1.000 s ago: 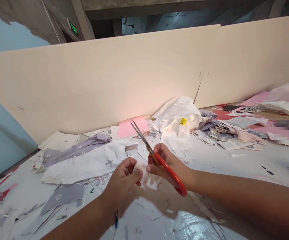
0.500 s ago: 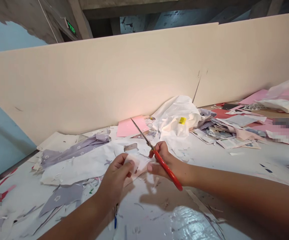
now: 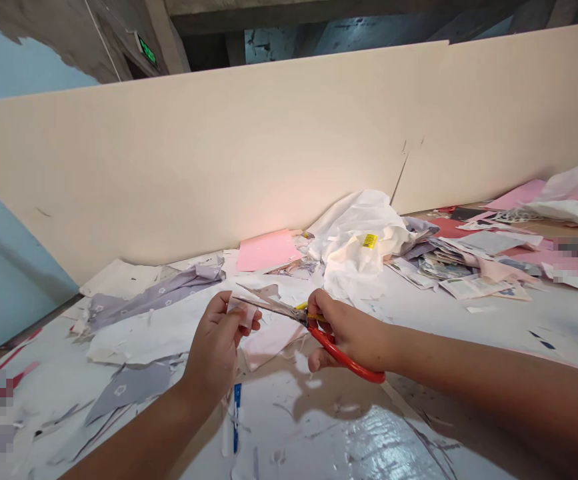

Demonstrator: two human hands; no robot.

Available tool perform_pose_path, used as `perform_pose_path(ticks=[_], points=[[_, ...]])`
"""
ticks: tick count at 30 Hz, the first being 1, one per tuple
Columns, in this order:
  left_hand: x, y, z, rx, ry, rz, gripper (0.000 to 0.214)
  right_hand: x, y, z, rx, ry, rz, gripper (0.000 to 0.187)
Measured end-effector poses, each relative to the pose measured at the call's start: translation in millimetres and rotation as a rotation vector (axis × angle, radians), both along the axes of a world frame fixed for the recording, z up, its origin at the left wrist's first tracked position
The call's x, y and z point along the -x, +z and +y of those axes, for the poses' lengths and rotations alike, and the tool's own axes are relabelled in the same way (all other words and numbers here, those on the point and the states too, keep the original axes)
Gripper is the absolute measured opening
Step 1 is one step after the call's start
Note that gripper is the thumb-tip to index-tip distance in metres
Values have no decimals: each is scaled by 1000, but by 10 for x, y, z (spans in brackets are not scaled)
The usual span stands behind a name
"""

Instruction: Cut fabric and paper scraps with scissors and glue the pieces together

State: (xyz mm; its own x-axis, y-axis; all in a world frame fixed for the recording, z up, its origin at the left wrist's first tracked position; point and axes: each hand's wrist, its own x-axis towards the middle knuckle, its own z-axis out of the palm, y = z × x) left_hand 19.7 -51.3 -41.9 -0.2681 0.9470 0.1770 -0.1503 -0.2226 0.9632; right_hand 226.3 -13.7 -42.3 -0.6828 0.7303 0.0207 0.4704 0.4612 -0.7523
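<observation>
My right hand grips red-handled scissors, its fingers through the loops. The metal blades point left and are parted around a small white paper piece. My left hand pinches that piece between thumb and fingers, just above the table. A pale pink-white sheet hangs below the scissors, between my two hands.
A tall beige board walls off the back of the white table. Scraps cover it: lilac flowered paper, a pink sheet, a crumpled white bag, printed papers at the right. A blue-and-white strip lies near my left wrist.
The scissors swung from pointing up and away to pointing left, their blades now parted at the paper. My left hand raised the white piece to meet them.
</observation>
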Motion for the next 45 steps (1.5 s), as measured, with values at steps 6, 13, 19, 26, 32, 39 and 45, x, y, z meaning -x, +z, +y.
perform_pose_path(ticks=[6,13,19,26,32,39,45], points=[[20,-28,21,-36,-15,143,5,-8,34,-8,68,57,23,40],[23,-63,17,-40,-11,192,6,9,34,-28,145,78,82,36],[18,-58,6,-25,-4,206,12,22,86,-54,110,30,60,37],[44,-87,30,-7,-24,236,9,9,197,-100,197,75,66,33],[50,-75,23,-14,-27,238,14,24,83,-49,193,62,115,31],[45,-70,20,-19,-32,222,15,21,30,-15,117,54,89,31],[38,-41,-3,-34,-50,232,16,24,25,9,84,79,97,28]])
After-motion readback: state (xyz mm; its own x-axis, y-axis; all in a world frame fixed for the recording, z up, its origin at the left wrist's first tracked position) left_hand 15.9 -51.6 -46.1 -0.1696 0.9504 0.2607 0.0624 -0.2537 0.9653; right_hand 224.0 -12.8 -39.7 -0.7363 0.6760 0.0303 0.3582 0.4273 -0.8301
